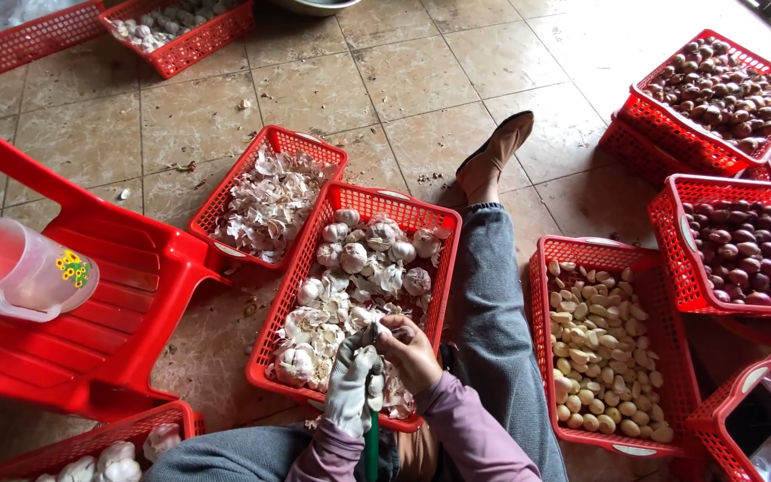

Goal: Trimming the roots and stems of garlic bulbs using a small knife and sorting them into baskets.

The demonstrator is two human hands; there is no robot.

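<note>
My left hand [351,386], in a white glove, is curled shut around a green-handled knife [371,419], its blade pointing up. My right hand [410,350] is bare, its fingers [394,327] pinched closed on a small garlic piece [380,328] against the blade tip. Both wrists meet over the near edge of the red basket [341,201] of garlic bulbs [353,257] between my knees.

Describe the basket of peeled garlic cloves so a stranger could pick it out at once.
Start at the person's outstretched leg in blue jeans on the tiled floor. Directly to its right lies a red plastic basket. It alone holds bare, pale yellow peeled cloves; the basket left of the leg has whole garlic bulbs, and those further right hold dark brown shallots.
</note>
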